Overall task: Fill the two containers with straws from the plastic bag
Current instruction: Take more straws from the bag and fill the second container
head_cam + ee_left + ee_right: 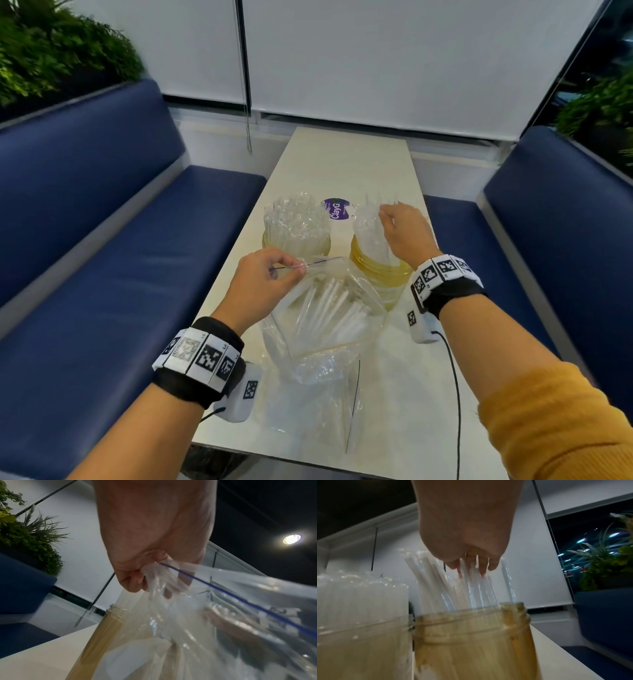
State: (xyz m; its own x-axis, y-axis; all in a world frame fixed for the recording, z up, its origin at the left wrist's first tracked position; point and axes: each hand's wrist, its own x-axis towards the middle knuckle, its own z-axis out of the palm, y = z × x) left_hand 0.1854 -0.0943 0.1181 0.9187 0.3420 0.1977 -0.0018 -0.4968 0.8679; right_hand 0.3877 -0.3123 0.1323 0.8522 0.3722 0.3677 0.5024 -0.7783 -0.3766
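A clear plastic bag (325, 318) with a blue zip line lies open on the table, white straws inside it. My left hand (270, 274) pinches the bag's rim (154, 574) and holds it up. Two yellowish jars stand behind the bag. The left jar (296, 236) is packed with wrapped straws. The right jar (380, 267) holds a looser bunch of straws (471, 585). My right hand (400, 226) is over the right jar, its fingers curled round the tops of several straws (370, 222).
A purple round sticker (336, 209) lies on the white table (342, 161) behind the jars. Blue bench seats (120, 257) flank the table on both sides. A black cable (452, 377) runs from my right wrist along the table.
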